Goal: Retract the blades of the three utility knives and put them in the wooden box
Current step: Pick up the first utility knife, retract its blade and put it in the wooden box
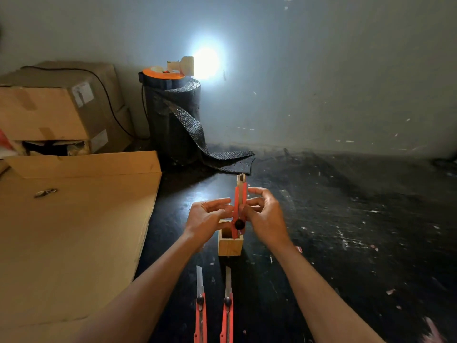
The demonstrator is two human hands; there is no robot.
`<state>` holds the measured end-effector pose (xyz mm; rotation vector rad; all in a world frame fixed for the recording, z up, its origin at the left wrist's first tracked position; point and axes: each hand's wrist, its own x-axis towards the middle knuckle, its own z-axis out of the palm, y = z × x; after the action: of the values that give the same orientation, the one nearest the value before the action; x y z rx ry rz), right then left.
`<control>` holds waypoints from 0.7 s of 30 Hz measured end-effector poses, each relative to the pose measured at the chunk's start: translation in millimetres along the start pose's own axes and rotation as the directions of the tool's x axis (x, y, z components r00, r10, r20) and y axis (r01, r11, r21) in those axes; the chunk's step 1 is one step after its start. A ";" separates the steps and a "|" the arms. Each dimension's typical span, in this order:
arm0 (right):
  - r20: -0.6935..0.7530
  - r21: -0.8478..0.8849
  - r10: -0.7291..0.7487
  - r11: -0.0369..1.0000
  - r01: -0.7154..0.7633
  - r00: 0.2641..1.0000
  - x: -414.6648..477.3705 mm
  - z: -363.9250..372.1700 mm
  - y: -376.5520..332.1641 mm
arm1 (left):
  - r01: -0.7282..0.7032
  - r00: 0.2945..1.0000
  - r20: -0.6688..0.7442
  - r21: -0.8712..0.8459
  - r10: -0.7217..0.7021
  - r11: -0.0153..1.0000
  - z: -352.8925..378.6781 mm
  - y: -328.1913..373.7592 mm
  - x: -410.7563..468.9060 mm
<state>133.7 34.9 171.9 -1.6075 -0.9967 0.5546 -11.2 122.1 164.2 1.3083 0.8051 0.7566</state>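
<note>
Toward 3 o'clock of our hands the scuffed black tabletop lies open, while flat cardboard hems in 9 o'clock. We've got a red utility knife pinched upright between left hand and right hand, fingers splayed, blade tip out, over the square wooden box. At 6 o'clock two more red knives lie parallel, blades extended.

One red utility knife stood nearly upright above the open wooden box, its lower end at the box's mouth and a short length of blade showing at its top. Two more red utility knives lay side by side on the dark surface, just in front of the box, their blades extended toward it.
</note>
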 end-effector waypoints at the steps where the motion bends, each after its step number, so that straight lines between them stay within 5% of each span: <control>1: 0.001 -0.018 -0.003 1.000 0.003 1.000 3.6 0.5 3.0 | 0.000 0.998 -0.056 0.063 0.004 0.998 -3.0 -9.1 5.2; 6: 0.027 -0.098 0.057 0.994 -0.054 0.998 32.5 1.8 21.6 | 0.000 0.989 -0.131 0.484 0.072 0.875 -10.5 -48.7 24.1; 10: 0.028 -0.139 0.129 0.983 -0.124 0.991 60.1 12.5 47.7 | 0.049 0.996 -0.084 0.642 0.006 0.765 -1.9 -72.9 40.1; 21: 0.127 -0.425 0.264 0.886 -0.188 0.956 89.6 42.4 117.4 | 0.076 0.996 -0.080 0.650 -0.031 0.756 8.9 -134.2 55.0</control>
<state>185.2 128.8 61.8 -2.0971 -1.1192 0.6954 28.9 149.1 27.2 1.8817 1.2235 0.4752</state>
